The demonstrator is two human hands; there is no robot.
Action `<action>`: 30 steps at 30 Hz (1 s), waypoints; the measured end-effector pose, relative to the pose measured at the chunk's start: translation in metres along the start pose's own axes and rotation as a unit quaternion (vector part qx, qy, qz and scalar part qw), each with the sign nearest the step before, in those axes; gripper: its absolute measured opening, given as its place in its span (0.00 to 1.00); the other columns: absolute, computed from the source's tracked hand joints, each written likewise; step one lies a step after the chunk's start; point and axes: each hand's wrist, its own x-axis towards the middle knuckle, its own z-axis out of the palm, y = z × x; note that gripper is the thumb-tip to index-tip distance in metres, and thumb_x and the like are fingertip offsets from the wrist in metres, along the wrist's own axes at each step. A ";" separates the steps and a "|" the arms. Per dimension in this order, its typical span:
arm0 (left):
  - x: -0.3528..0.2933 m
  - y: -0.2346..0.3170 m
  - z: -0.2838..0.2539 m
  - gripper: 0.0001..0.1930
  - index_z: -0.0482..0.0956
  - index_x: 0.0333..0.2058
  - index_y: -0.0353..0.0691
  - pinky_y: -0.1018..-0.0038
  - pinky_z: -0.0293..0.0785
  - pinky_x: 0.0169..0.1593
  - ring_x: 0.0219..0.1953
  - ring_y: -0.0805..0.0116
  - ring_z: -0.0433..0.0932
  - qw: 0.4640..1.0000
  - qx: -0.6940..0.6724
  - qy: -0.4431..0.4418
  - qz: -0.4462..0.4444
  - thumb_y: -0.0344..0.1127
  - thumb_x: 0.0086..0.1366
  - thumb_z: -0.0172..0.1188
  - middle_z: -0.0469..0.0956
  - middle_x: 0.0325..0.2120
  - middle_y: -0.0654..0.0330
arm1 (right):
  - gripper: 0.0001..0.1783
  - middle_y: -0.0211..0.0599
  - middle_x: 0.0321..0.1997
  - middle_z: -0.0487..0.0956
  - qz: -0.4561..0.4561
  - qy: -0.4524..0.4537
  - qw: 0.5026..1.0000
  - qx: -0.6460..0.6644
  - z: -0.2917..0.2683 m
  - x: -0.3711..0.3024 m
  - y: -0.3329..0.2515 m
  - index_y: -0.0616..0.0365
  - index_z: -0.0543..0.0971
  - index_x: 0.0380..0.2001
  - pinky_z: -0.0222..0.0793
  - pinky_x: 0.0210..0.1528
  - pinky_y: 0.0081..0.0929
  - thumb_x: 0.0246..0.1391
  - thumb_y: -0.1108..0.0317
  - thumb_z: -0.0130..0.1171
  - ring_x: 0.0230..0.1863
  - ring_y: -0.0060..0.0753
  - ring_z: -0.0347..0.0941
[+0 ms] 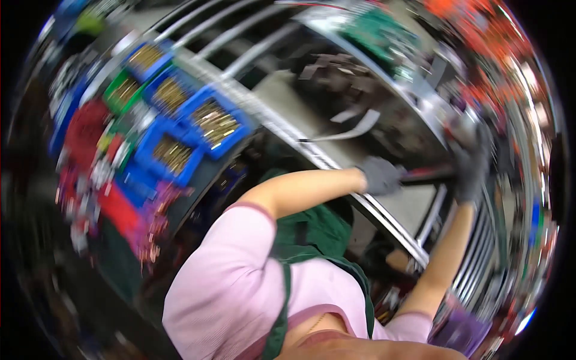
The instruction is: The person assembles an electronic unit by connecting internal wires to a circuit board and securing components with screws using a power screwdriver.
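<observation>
My left hand [382, 175], in a grey glove, is closed at the near end of a dark bar-shaped thing [431, 176] with a reddish streak; blur hides its exact kind. The bar runs across to my right hand [471, 159], also in a grey glove, at its other end. Motion smears the fingers of that hand, so its grip does not show. Something shiny and rounded [463, 127] is by those fingers, too blurred to name. Both hands are over a metal frame rail [324, 157], beside a dark panel with a pale edge [384, 81].
Blue bins [241, 130] and a green bin [110, 95] with brass-coloured parts stand at the left. Red cloth-like material [87, 129] lies beyond them. Metal bars [210, 30] cross the top, more bars [474, 246] the lower right. Orange items [474, 36] fill the far right.
</observation>
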 end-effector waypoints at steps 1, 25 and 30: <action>-0.011 0.001 -0.003 0.23 0.72 0.49 0.39 0.55 0.72 0.41 0.37 0.45 0.78 1.000 0.002 -0.029 -0.003 0.49 0.61 0.51 0.79 0.34 0.48 | 0.42 0.50 0.61 0.65 -0.037 0.041 0.994 0.089 -0.002 -0.006 0.010 0.62 0.67 0.57 0.56 0.65 0.37 0.37 0.61 0.71 0.63 0.47 0.60; -0.603 -0.154 -0.265 0.11 0.79 0.37 0.36 0.70 0.73 0.45 0.41 0.60 0.78 0.443 0.606 0.467 -0.468 0.35 0.63 0.52 0.80 0.38 0.54 | 0.19 0.40 0.46 0.77 -0.107 0.114 0.981 0.111 -0.020 -0.039 -0.122 0.54 0.78 0.44 0.64 0.54 0.36 0.44 0.70 0.64 0.50 0.42 0.71; -0.470 -0.018 -0.291 0.16 0.79 0.40 0.33 0.72 0.74 0.42 0.37 0.65 0.78 0.536 0.386 0.695 -0.285 0.39 0.65 0.49 0.80 0.35 0.55 | 0.21 0.39 0.50 0.76 -0.193 -0.113 0.912 0.343 -0.005 -0.038 -0.210 0.53 0.76 0.46 0.65 0.56 0.36 0.47 0.61 0.63 0.52 0.42 0.70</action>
